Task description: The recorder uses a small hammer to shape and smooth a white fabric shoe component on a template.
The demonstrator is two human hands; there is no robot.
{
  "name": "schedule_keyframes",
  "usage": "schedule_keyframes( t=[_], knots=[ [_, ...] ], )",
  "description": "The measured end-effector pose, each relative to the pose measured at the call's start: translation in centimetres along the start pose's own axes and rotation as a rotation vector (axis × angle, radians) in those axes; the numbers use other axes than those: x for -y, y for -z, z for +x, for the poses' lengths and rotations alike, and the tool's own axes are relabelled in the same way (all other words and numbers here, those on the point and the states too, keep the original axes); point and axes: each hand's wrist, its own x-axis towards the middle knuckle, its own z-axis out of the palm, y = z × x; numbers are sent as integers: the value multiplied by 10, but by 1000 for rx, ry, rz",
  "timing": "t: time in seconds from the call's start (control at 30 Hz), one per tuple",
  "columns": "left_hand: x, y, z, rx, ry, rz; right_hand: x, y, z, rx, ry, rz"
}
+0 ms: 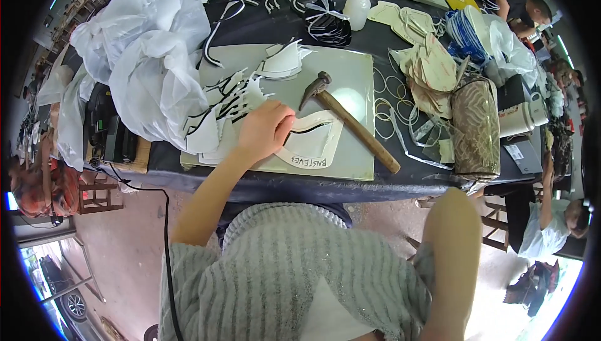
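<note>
My left hand (266, 131) lies with curled fingers on a cream curved cut piece (316, 144), pinning its left end to a grey-green board (357, 78) on the dark table (263, 25). A hammer (350, 122) with a wooden handle rests on the board just to the right of that hand, its head pointing to the far side. A pile of white and black cut pieces (235, 100) sits just beyond and left of the hand. Only my right arm (451, 247) shows, below the table edge; the hand itself is out of sight.
Crumpled white plastic sheeting (150, 46) covers the table's left side, with a black box (113, 131) beside it. A white squeeze bottle (357, 6), stacked cream pieces (432, 65), loose rubber bands (391, 100) and a patterned pouch (476, 128) lie at the right. Other people (557, 222) sit at the right.
</note>
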Motion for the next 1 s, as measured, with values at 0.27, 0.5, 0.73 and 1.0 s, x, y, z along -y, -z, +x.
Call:
schedule_keyframes(
  t=[0.27,0.5,0.73,1.0],
  knots=[
    [-16,18,4,-93,19,-178,-29,43,-108,-108,-566,-623],
    [-24,23,-8,159,-312,128,-27,-14,-196,363,-1444,-725],
    [-14,29,15,225,-323,-26,-17,-22,-219,477,-1626,-797],
    [-58,-16,33,393,-95,92,-13,-29,-233,514,-1571,-882]
  ],
)
